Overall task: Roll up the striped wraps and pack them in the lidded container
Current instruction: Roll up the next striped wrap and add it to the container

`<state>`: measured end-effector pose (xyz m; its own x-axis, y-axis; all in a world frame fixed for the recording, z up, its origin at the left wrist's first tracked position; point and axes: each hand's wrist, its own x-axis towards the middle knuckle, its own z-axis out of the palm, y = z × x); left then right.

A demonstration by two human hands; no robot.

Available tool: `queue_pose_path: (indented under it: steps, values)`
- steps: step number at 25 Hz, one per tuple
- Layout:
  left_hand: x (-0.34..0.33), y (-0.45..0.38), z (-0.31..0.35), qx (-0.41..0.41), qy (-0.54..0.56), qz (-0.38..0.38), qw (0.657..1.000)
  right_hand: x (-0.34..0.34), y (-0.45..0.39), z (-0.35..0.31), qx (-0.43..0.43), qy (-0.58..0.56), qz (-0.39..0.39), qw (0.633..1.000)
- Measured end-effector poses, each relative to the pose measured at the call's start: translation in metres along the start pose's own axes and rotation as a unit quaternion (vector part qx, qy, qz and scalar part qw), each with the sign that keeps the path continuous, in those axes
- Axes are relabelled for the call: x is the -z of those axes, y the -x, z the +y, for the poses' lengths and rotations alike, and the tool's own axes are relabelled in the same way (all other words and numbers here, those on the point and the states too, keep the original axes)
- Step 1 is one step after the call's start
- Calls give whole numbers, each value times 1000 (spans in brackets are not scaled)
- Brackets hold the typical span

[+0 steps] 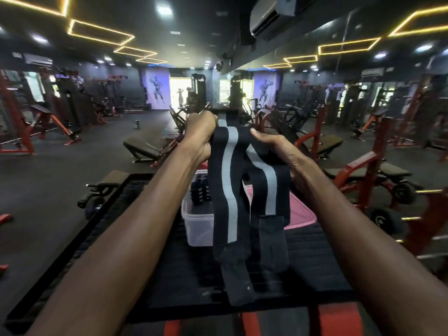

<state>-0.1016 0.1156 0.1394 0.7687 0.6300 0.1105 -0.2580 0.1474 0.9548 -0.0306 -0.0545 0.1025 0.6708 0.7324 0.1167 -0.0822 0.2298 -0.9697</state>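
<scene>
The person holds two striped wraps up in the air, above the box. The left hand (pixel 202 132) grips the top of the long wrap (pixel 224 180), with its fingers curled tight around the cloth. The right hand (pixel 276 151) holds the other wrap (pixel 269 187), with its thumb on top and its fingers tucked behind the cloth. Both wraps are black with a grey stripe, and both hang down loose and flat. Neither one is rolled yet.

The clear box (pixel 196 224) sits on the dark tabletop (pixel 169 275), just below the hanging wraps. It is open. A few dark things (pixel 200 189) already sit inside it, at the far end. They may be rolled wraps, but they are too dark and blurry to tell for sure. A pink flat thing (pixel 300 212) lies just beside the box on the right. It looks like the lid, still off.

So the job seems to be partly done. These two wraps still need rolling and packing. After that the lid likely has to go on.
</scene>
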Motion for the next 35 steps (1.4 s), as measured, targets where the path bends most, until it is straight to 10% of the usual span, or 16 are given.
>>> queue_pose_path:
  steps: [20,28,35]
  values:
    - [-109,-42,-199,83,-251,-58,963,188,19,69,-45,39,314,947]
    - [-114,-36,-205,12,-261,82,962,204,-4,101,-33,-38,244,969]
    - [-111,-35,-183,-72,-300,98,946,203,-14,146,-90,269,206,937]
